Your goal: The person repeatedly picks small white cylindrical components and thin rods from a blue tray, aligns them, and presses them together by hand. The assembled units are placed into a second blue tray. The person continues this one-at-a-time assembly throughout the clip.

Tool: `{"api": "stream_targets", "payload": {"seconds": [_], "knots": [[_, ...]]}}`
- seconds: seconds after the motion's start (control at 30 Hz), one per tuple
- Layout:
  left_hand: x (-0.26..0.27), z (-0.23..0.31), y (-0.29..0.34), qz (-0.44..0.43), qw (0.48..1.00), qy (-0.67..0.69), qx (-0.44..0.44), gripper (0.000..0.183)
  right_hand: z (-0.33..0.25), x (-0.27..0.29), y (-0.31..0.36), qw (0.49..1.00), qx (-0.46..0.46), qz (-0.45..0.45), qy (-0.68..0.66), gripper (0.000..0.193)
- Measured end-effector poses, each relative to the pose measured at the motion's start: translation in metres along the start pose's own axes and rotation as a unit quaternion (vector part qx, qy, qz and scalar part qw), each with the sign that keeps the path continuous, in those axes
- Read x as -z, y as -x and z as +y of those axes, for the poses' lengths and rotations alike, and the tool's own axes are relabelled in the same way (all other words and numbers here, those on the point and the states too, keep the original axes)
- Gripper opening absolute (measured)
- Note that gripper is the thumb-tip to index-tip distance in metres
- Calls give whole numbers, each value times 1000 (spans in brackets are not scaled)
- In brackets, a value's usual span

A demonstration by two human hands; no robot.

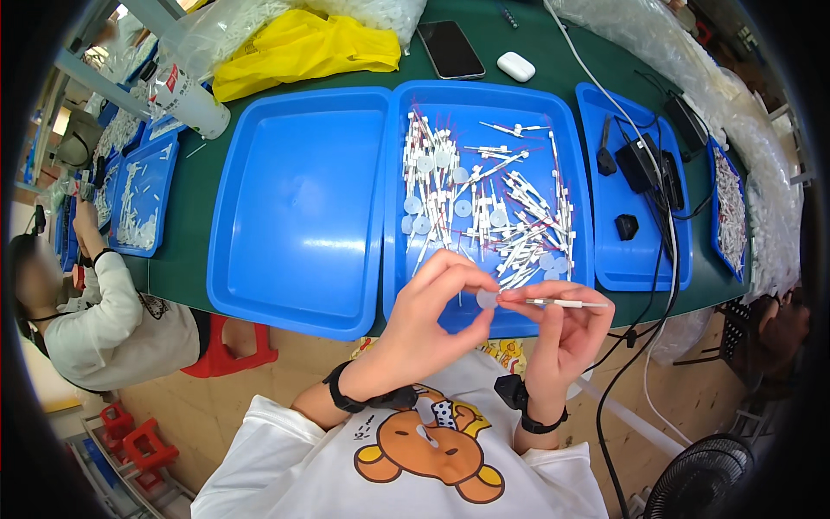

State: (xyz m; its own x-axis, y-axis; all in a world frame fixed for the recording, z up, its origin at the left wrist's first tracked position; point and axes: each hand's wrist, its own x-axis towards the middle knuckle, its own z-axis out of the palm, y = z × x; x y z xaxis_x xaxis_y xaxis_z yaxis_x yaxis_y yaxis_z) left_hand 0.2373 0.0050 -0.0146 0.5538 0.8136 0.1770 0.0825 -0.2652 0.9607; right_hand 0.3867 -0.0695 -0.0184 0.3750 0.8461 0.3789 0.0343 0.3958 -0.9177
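White stick is held by the right hand, grey disc by the left hand, fingers nearly pinched together

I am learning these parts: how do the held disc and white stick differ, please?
The disc is round and flat; the white stick is long and thin. The disc looks greyish, the white stick brighter. The disc is in the left grip, the white stick in the right grip. Pieces like both lie in the filled blue tray.
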Motion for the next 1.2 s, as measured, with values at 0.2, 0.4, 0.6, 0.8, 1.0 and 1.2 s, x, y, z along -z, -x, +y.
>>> {"api": "stream_targets", "payload": {"seconds": [0.2,0.4,0.6,0.8,1.0,1.2], "knots": [[3,5,8,38,978,203,43,31,1,-1,4,999,27,-33,-2,25],[10,-4,12,-1,987,157,37,35,2,-3,7,998,37,-45,23,27],[12,-8,13,-13,990,141,-12,38,6,-2,8,996,76,-46,21,29],[9,-12,17,8,971,235,38,37,7,0,12,994,80,-68,17,28],[10,-14,18,-10,959,282,20,40,2,0,4,994,25,-82,66,28],[17,-13,16,-35,954,297,18,38,-18,12,-10,974,48,-116,190,24]]}}
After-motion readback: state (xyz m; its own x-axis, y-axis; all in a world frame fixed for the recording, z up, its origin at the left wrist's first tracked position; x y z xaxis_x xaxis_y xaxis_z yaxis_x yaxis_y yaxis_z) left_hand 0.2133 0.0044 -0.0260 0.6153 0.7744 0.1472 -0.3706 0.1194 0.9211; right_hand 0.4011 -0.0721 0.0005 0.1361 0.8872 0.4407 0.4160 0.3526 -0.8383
